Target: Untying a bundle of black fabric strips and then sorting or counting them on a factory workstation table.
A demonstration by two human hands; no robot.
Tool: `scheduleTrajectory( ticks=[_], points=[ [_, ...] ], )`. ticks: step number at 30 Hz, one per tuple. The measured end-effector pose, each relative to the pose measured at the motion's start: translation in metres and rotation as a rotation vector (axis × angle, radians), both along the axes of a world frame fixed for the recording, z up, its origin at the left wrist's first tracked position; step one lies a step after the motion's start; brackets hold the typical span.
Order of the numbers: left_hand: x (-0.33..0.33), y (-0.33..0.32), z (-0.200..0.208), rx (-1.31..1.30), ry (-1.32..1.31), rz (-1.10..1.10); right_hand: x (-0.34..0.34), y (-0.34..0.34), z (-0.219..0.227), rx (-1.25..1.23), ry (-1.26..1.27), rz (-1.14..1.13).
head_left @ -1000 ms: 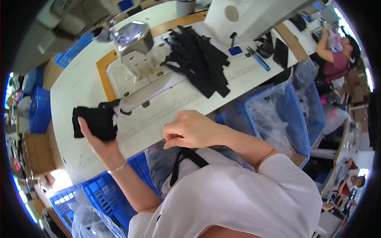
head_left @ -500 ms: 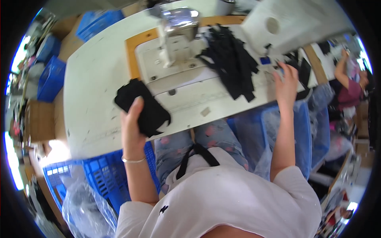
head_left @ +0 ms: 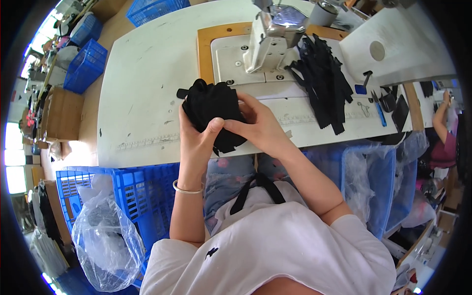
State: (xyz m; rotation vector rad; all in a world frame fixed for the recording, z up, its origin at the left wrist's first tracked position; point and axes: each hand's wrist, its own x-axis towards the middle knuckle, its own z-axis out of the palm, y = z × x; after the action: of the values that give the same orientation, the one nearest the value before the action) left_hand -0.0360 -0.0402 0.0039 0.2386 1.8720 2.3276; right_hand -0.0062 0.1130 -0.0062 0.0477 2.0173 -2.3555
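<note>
A bundle of black fabric pieces [head_left: 216,105] is held between both my hands just above the table's near edge. My left hand [head_left: 195,135] wraps its left side, thumb on the front face. My right hand [head_left: 260,127] grips the right side, its thumb close to the left thumb; some of its fingers are hidden behind the cloth. Beyond the bundle stands the sewing machine's metal head [head_left: 275,42] on its plate. A loose pile of black fabric strips [head_left: 322,86] lies right of the machine head.
Blue-handled thread snips [head_left: 379,110] lie at the table's right, by small black items. The machine's white body [head_left: 393,49] rises there. Blue crates [head_left: 142,196] with plastic bags [head_left: 105,241] stand at my left, blue bins [head_left: 368,182] at my right. Another person [head_left: 442,132] sits far right.
My right hand has come from the table's right side, where it was empty, to the black fabric bundle. The bundle, before in my left hand alone, is now in both. The view has shifted.
</note>
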Motion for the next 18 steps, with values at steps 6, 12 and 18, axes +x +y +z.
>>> scheduleTrajectory(
  ticks=[6,12,18],
  points=[
    [0.002,0.003,-0.006,-0.102,0.07,0.113,0.007,-0.008,0.003,-0.025,-0.003,-0.142],
    [-0.005,-0.011,0.0,0.023,-0.114,0.163,0.008,0.007,0.007,-0.248,-0.151,-0.134],
    [-0.038,-0.047,-0.004,-1.059,0.228,0.282,0.011,0.01,-0.001,-0.327,-0.113,-0.099]
  ],
)
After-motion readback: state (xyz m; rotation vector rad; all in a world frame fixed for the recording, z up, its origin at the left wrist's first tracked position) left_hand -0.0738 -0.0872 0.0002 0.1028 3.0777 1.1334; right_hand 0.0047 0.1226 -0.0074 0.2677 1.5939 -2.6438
